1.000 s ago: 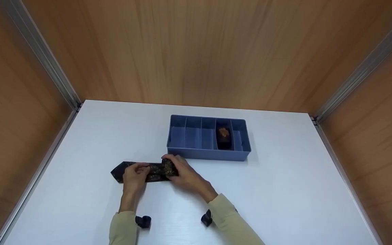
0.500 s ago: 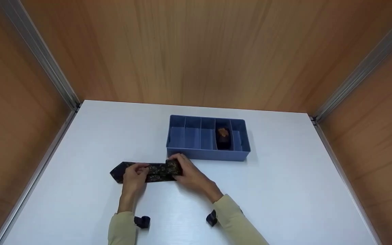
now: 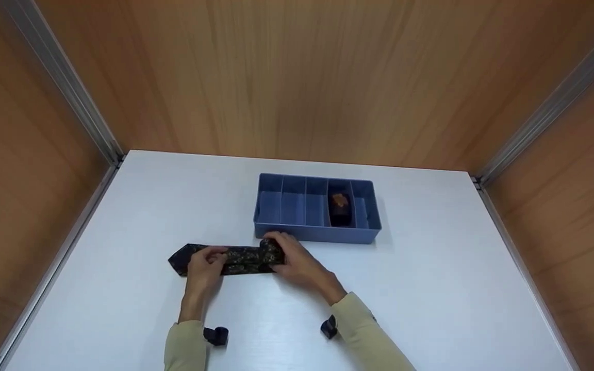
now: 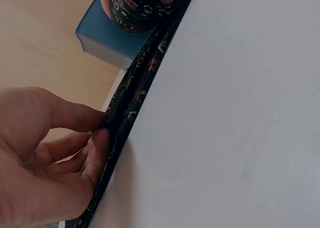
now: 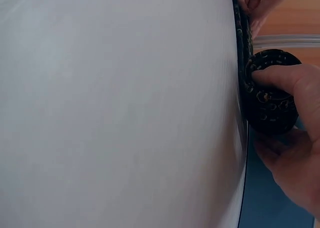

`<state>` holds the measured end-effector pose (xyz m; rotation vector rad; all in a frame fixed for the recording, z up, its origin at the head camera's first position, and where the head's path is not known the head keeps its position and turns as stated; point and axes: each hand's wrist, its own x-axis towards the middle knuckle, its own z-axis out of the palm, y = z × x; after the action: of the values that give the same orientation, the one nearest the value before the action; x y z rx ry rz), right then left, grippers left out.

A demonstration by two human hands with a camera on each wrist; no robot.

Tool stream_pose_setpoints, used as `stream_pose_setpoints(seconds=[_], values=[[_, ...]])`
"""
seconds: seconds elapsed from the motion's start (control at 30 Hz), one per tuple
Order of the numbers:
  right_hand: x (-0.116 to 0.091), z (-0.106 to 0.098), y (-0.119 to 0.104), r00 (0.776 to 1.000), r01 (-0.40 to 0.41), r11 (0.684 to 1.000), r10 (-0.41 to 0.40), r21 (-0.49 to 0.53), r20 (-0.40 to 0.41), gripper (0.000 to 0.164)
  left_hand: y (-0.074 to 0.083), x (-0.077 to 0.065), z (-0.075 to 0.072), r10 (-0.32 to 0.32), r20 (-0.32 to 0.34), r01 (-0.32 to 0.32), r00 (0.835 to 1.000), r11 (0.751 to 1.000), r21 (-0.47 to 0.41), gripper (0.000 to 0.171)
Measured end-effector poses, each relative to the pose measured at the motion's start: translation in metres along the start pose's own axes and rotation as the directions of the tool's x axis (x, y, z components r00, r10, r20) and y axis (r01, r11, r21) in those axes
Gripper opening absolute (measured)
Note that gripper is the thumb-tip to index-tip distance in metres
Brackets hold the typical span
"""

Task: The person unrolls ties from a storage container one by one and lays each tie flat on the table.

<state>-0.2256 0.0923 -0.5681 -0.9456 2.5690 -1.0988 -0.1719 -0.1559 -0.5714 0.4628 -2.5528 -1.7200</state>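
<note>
A dark necktie (image 3: 245, 256) with small gold and orange figures lies across the white table. Its pointed wide end is at the left, and its right end is wound into a thick roll (image 3: 271, 252). My left hand (image 3: 206, 265) pinches the flat part between thumb and fingers, plainest in the left wrist view (image 4: 55, 158). Around the roll, my right hand (image 3: 297, 260) curls with the thumb on the near side and fingers on the far side. The right wrist view shows the roll's round shape (image 5: 272, 108) in that grip.
Just behind the right hand stands a blue divided box (image 3: 317, 234) with several compartments. One compartment, second from the right, holds a dark rolled item (image 3: 340, 211) with an orange-brown figure. Wooden panels (image 3: 297, 77) enclose the table's back and sides.
My right hand and the necktie's roll have moved a little to the right, with more flat necktie showing between the hands. The left hand has stayed in place.
</note>
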Motion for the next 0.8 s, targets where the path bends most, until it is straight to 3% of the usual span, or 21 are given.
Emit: stream_pose_setpoints(seconds=[0.4,0.8], values=[[-0.0024,-0.0039,0.0063,0.998,0.055,0.998,-0.055,-0.004,-0.017,0.064,0.0009,-0.002,-0.0008,0.018,-0.012,-0.018,1.0,1.0,-0.009,0.021],[-0.0058,-0.0088,0.0061,0.999,0.047,0.999,-0.047,-0.016,-0.015,0.061,0.0018,-0.0024,-0.0014,0.006,-0.015,-0.006,1.0,1.0,-0.012,0.02]])
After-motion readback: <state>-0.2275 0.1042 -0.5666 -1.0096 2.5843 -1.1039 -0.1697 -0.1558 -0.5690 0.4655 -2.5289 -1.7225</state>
